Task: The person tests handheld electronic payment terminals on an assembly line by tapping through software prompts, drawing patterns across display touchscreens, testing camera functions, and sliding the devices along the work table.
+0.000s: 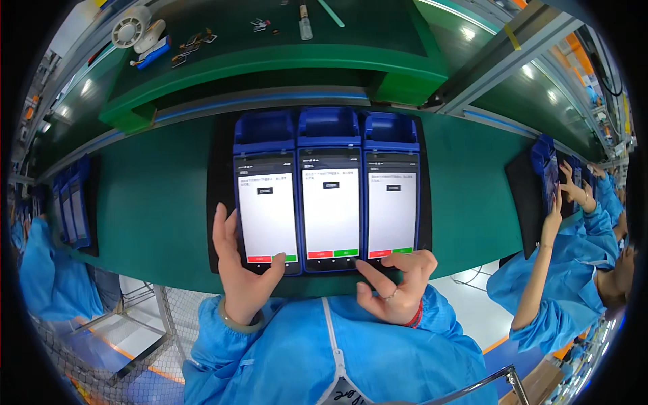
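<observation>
Three blue handheld terminals lie side by side in front of me, screens up and lit white, each with a red and a green button at the bottom: the left terminal, the middle terminal and the right terminal. My left hand is open beside the left terminal; its fingers run along the outer edge and the thumb tip lies over the green button. My right hand holds nothing. One finger points at the middle terminal's lower right corner, while another bends over the bottom of the right terminal's screen.
A black mat lies under the terminals on the green table. Beyond it, a raised green shelf carries a small white fan, a brush and small parts. Co-workers in blue sit at both sides, with similar terminals at right.
</observation>
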{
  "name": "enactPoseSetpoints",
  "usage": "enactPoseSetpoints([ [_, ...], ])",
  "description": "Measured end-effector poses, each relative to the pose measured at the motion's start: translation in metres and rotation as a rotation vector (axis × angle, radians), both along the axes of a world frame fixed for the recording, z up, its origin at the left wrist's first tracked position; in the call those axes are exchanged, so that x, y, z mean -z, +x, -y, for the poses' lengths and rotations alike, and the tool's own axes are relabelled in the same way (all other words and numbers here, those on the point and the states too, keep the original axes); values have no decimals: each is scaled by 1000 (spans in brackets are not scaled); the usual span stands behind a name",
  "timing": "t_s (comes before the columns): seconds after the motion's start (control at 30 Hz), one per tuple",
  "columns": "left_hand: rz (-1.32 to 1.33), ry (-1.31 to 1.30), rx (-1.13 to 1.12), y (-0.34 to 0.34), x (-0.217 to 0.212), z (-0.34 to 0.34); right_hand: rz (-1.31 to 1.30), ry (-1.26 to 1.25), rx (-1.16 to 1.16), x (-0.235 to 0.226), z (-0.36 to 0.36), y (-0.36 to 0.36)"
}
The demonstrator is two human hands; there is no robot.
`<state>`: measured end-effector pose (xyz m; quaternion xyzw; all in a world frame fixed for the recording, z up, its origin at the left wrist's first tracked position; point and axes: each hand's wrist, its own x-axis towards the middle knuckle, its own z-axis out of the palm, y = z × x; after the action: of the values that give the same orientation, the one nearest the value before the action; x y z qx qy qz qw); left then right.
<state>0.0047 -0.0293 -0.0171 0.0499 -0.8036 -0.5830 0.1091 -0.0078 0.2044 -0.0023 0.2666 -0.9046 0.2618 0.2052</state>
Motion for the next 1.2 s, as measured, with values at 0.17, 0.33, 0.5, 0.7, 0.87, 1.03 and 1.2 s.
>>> enactPoseSetpoints([
  [0.17,-4,92,-11,0,-2,3,100,140,62,-3,12,0],
  [0.33,18,132,-30,1,-2,8,-18,-74,106,2,-33,3],
  [0.5,89,222,9,2,-9,16,96,-106,164,9,-50,1],
  [0.7,37,-36,-243,-9,-4,132,146,-323,287,13,-70,-4],
  [0.87,-19,-806,-448,-11,12,238,179,-302,340,19,-62,-21],
  [1.03,317,-1586,-282,-12,29,344,224,-368,369,26,-64,-29],
  [1.2,755,-1873,-289,-6,29,429,201,-368,379,29,-66,-24],
])
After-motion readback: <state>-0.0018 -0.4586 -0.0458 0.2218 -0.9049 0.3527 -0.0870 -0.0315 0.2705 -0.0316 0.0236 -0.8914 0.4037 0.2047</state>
